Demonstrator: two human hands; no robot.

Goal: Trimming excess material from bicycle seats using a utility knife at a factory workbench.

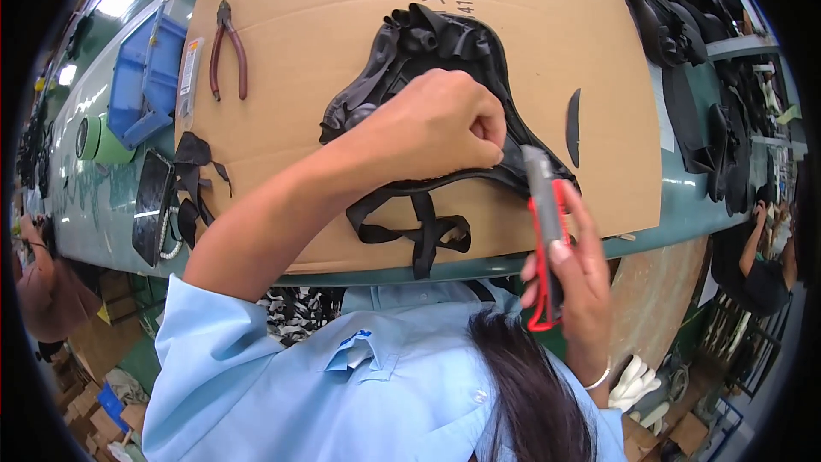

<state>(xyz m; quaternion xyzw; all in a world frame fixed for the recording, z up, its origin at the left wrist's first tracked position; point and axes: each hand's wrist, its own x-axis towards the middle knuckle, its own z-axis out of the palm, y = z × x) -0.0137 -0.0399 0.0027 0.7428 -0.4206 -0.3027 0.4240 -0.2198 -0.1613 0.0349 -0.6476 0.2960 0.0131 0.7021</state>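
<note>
A black saddle (505,111) lies underside up on a cardboard sheet, its wide end far from me and its narrow nose toward the near right. Loose black cover material (436,30) bunches in folds along its rim. My left hand (453,120) reaches across the saddle, its fingers closed in a pinch at the cover's near edge; the fingertips are partly hidden. In my right hand (581,278) is a red and grey utility knife (547,222), held upright with its tip beside the saddle's nose.
Dark-red-handled cutting pliers (228,51) lie on the cardboard (291,34). Black scraps (195,171), a curved offcut (573,128) and a cut strip (423,235) surround the saddle. A phone (152,205), green tape roll (94,139) and blue bin (145,77) stand left. Black pieces pile right; people are at both sides.
</note>
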